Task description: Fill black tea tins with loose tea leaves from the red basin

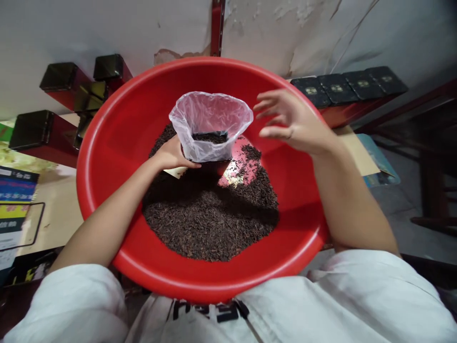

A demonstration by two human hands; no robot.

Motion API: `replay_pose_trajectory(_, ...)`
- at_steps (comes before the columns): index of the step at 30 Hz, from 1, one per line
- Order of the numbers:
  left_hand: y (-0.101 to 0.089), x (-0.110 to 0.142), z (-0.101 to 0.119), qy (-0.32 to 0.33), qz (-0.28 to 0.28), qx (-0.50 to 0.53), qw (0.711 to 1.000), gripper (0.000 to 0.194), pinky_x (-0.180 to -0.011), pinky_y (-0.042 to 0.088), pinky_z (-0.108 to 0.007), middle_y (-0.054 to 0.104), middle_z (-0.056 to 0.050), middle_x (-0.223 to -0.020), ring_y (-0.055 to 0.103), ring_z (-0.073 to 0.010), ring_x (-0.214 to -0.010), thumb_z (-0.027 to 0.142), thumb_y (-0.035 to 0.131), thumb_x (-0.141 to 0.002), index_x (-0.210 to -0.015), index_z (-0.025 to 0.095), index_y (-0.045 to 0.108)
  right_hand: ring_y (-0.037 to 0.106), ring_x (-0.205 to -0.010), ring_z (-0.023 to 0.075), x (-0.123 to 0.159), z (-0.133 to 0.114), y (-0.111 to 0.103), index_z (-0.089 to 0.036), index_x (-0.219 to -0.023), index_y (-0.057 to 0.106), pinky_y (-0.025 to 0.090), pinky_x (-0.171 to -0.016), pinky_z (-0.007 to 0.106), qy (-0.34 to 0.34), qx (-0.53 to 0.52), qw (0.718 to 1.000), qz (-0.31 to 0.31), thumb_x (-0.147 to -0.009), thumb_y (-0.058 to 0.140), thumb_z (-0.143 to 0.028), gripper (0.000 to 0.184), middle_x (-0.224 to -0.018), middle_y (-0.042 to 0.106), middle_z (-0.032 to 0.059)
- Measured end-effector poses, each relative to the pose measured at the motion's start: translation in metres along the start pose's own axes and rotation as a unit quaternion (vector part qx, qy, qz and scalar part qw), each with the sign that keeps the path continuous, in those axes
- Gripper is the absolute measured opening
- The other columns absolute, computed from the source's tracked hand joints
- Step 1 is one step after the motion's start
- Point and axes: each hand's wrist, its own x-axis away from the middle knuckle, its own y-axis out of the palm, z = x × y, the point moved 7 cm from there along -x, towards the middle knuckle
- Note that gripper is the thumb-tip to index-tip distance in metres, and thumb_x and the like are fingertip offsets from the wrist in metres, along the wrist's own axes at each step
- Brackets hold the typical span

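Observation:
A large red plastic basin (293, 190) holds a heap of dark, dry loose tea leaves (210, 224). Over the heap, my left hand (173, 155) grips a dark tin lined with a clear plastic bag (210, 147); the bag's mouth is spread wide above the rim. Dark leaves show inside the bag, though most of the tin's outside is hidden. To the right of the bag, apart from it, my right hand (282, 116) hovers with fingers spread and nothing in it. Behind the tin, a shiny pink and gold surface (239, 171) lies in the basin, strewn with leaves.
Several tall red tins with black ends (44, 133) lie to the left of the basin. More black-lidded tins (337, 90) stand in a row at the right, by the wall (264, 28). Coloured printed packaging (16, 205) lies at far left, on a pale surface.

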Motion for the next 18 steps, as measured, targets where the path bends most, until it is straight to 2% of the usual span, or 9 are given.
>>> replay_pose_trajectory(2,-0.002,0.001,-0.001,-0.003,-0.021,0.004,1.000,0.096,-0.111,0.030,-0.048,0.050,-0.019,-0.135,0.045,-0.0349,-0.127,0.048,0.082,-0.045,-0.126,0.012,0.048,0.050,-0.121,0.0326,-0.002,0.038,0.032,-0.019,-0.130,0.044,0.043,-0.100,0.051,0.069,-0.004,0.994,-0.085,-0.053,0.077,-0.061,0.094,-0.137,0.046,0.0165)
replay_pose_trajectory(4,0.000,0.002,-0.003,-0.020,-0.038,0.021,0.999,0.096,-0.112,0.027,-0.048,0.043,-0.019,-0.141,0.040,-0.0350,-0.132,0.049,0.082,-0.046,-0.128,0.014,0.046,0.034,-0.136,0.0348,-0.006,0.058,0.067,-0.020,-0.136,0.038,0.029,-0.112,0.053,0.077,-0.009,0.989,-0.129,-0.052,0.080,-0.056,0.101,-0.146,0.036,0.0148)
replay_pose_trajectory(6,0.004,0.003,-0.002,-0.031,-0.044,0.057,0.997,0.089,-0.111,0.029,-0.048,0.042,-0.017,-0.142,0.039,-0.0337,-0.132,0.051,0.079,-0.052,-0.128,0.017,0.046,0.025,-0.140,0.0331,-0.009,0.066,0.094,-0.019,-0.138,0.037,0.018,-0.118,0.051,0.074,-0.011,0.989,-0.130,-0.055,0.080,-0.049,0.099,-0.147,0.035,0.0131)
replay_pose_trajectory(7,0.007,0.003,0.000,-0.034,-0.036,0.073,0.996,0.086,-0.111,0.030,-0.048,0.043,-0.017,-0.141,0.041,-0.0328,-0.131,0.051,0.077,-0.056,-0.128,0.017,0.046,0.026,-0.140,0.0318,-0.010,0.068,0.102,-0.019,-0.138,0.038,0.017,-0.119,0.049,0.076,-0.012,0.991,-0.113,-0.058,0.079,-0.046,0.094,-0.146,0.037,0.0124)
replay_pose_trajectory(10,0.004,0.003,0.003,-0.057,0.056,0.057,0.995,0.077,-0.109,0.034,-0.046,0.049,-0.017,-0.134,0.045,-0.0316,-0.127,0.046,0.074,-0.063,-0.127,0.014,0.047,0.038,-0.133,0.0286,-0.009,0.068,0.112,-0.017,-0.129,0.047,0.029,-0.116,0.046,0.082,-0.020,0.995,-0.058,-0.067,0.073,-0.038,0.071,-0.139,0.045,0.0123)
replay_pose_trajectory(13,-0.010,0.008,0.009,-0.106,0.170,-0.069,0.977,0.070,-0.110,0.031,-0.048,0.049,-0.017,-0.130,0.039,-0.0366,-0.129,0.045,0.078,-0.059,-0.117,0.013,0.055,0.048,-0.125,0.0281,-0.008,0.070,0.107,-0.014,-0.118,0.054,0.036,-0.111,0.045,0.087,-0.026,0.996,-0.010,-0.068,0.073,-0.034,0.057,-0.131,0.052,0.0145)
replay_pose_trajectory(15,-0.014,0.011,0.012,-0.128,0.177,-0.099,0.971,0.069,-0.108,0.033,-0.049,0.053,-0.016,-0.127,0.042,-0.0375,-0.125,0.045,0.081,-0.056,-0.113,0.015,0.058,0.049,-0.122,0.0289,-0.008,0.073,0.103,-0.014,-0.112,0.056,0.039,-0.109,0.046,0.098,-0.029,0.995,0.018,-0.064,0.075,-0.032,0.055,-0.127,0.054,0.0146)
replay_pose_trajectory(18,-0.010,0.011,0.012,-0.146,0.122,-0.031,0.981,0.064,-0.099,0.044,-0.042,0.061,-0.011,-0.119,0.055,-0.0308,-0.114,0.041,0.079,-0.061,-0.116,0.017,0.055,0.048,-0.123,0.0295,-0.010,0.078,0.107,-0.014,-0.107,0.059,0.041,-0.106,0.046,0.121,-0.045,0.992,0.009,-0.061,0.076,-0.029,0.051,-0.122,0.056,0.0134)
